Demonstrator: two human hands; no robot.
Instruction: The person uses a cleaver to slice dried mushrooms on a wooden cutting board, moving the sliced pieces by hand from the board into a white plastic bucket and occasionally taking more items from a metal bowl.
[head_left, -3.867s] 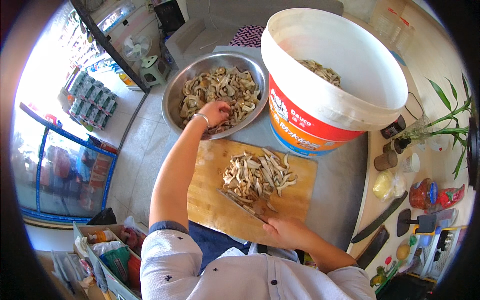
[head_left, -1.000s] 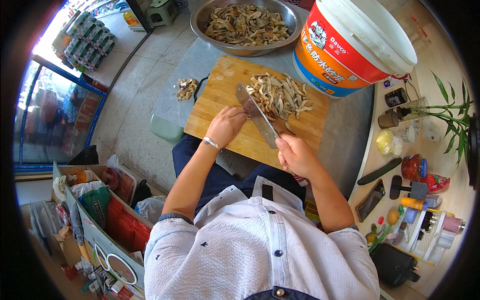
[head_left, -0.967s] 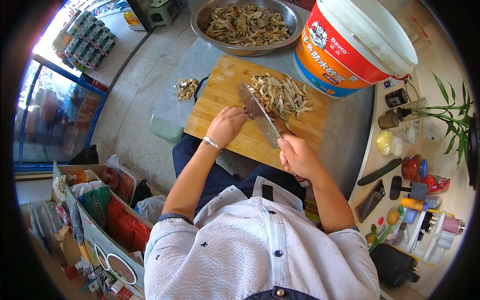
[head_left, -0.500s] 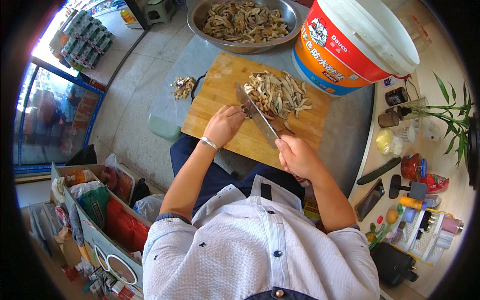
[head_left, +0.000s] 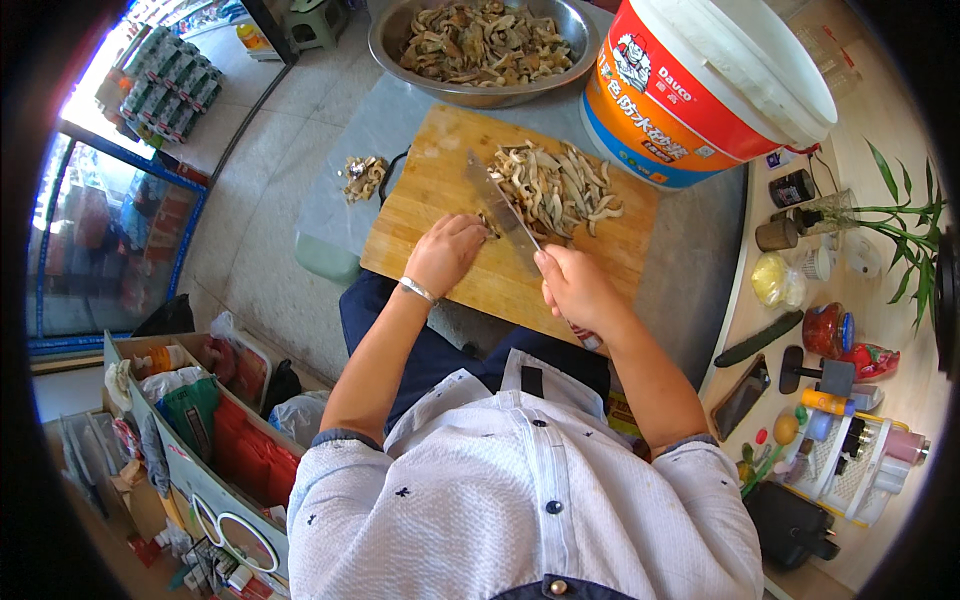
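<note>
A wooden cutting board (head_left: 415, 185) lies before me. On its left part, my left hand (head_left: 446, 256) is closed, fingertips pinching a small dark mushroom piece (head_left: 489, 226) against the wood. My right hand (head_left: 585, 288) grips a kitchen knife by its handle. The broad knife blade (head_left: 503, 204) slants up and left, just right of the left fingertips. Beyond the blade, a heap of sliced mushrooms (head_left: 568, 188) covers the board's far right. At the far side stands a metal bowl (head_left: 485, 97) full of mushroom pieces. A small pile of mushroom scraps (head_left: 363, 178) sits left of the board.
A big red and orange bucket (head_left: 655, 110) rises behind the board's right corner. Along the right runs a pale counter with a cucumber (head_left: 758, 339), a phone (head_left: 741, 398), a jar (head_left: 826, 332) and a plant (head_left: 900, 225). An open drawer-like bin (head_left: 185, 425) with bags is at lower left.
My right hand and the knife have shifted a little away from me and to the left, showing more of the handle's end. My left hand stays nearly in place.
</note>
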